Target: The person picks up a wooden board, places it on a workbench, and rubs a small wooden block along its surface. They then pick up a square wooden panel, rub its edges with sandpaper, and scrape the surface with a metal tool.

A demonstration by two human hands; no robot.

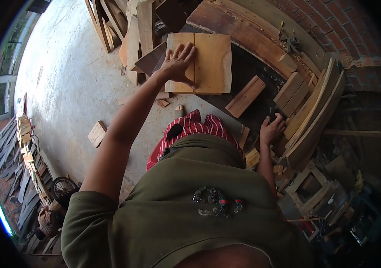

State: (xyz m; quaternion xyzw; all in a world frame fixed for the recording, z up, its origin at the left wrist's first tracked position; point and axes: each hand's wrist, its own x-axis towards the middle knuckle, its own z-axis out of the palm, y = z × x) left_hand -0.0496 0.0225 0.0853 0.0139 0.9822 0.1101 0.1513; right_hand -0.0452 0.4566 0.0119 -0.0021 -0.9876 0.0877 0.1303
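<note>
My left hand [179, 64] lies with fingers spread on a pale wooden panel [212, 62], which has a dark seam down its middle. The panel rests on a dark work surface [204, 99]. Over on the right, my right hand [272, 128] is curled round a small dark object that I cannot make out, beside a stack of wooden blocks [292, 94]. Between the two hands, a separate reddish-brown block [245, 96] sits at an angle on the dark surface.
A long brown plank [239, 33] runs behind the panel. Curved boards [317, 109] stand at the right, with a wooden frame [310, 187] below them. Upright timber [145, 27] leans at the back. One loose block [97, 134] lies on the concrete floor [65, 89].
</note>
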